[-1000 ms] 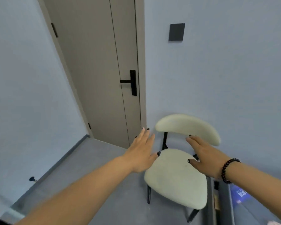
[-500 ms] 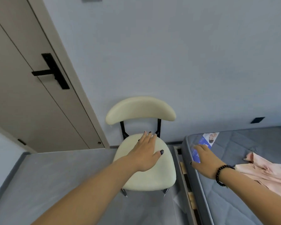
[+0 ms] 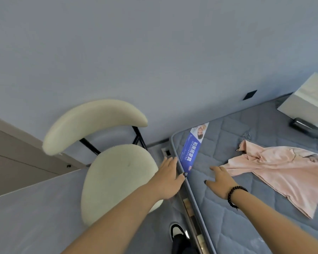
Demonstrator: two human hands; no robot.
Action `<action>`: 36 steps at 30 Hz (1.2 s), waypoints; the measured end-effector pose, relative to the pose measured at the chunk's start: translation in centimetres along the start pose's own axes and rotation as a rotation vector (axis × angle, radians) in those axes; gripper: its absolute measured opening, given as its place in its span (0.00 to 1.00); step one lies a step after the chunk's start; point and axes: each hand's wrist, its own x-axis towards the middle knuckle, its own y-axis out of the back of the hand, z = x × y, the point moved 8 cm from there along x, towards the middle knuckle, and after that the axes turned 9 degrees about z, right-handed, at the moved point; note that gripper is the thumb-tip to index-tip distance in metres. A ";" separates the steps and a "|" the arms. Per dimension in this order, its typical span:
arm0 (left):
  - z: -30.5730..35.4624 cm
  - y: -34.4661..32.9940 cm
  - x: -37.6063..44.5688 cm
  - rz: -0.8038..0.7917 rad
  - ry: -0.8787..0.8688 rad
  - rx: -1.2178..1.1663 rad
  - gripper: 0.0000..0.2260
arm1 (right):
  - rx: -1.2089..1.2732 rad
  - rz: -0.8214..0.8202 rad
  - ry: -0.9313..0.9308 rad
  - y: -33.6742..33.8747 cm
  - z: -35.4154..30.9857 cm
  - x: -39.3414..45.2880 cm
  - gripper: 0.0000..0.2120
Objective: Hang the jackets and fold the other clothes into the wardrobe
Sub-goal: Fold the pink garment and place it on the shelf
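Now we look down at both our hands stretched out flat, fingers straight and holding nothing. Our left hand (image 3: 168, 177) hangs over the gap between the chair (image 3: 117, 173) and the edge of the mattress (image 3: 233, 224), its fingertips above the mattress rim. Our right hand (image 3: 221, 178), with a dark bead bracelet (image 3: 235, 196) on the wrist, is spread over the quilted grey mattress, fingers pointing at the pink shirt (image 3: 281, 173). The shirt lies crumpled and spread out on the mattress, one sleeve reaching toward our right fingertips; whether they touch it we cannot tell.

Beside our left hand stands the cream chair with its curved backrest and black frame, close against the wall and just beside the bed. A blue printed label (image 3: 192, 145) lies along the near corner of the mattress, between our two hands. Farther back on the mattress we see a white box (image 3: 308, 99) and a dark bottle (image 3: 307, 128) lying on its side just in front of it. A black wall socket (image 3: 250, 94) sits low on the wall. Below, our shoe (image 3: 176, 232) rests on the grey floor by the bed frame.
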 end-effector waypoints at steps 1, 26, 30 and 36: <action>0.6 -1.1 1.5 -0.014 0.010 -0.033 0.30 | 0.028 0.000 -0.037 0.1 1.5 1.3 0.30; -3.4 -16.0 16.0 -0.095 0.331 -0.155 0.27 | 0.357 0.009 -0.611 -7.8 19.7 22.3 0.22; -4.0 -15.6 15.7 -0.068 0.378 -0.216 0.28 | 0.232 0.070 -0.508 -6.5 18.7 22.5 0.16; -3.5 -13.6 14.8 0.017 0.423 -0.372 0.33 | 0.351 -0.026 -0.129 -4.0 13.3 20.5 0.07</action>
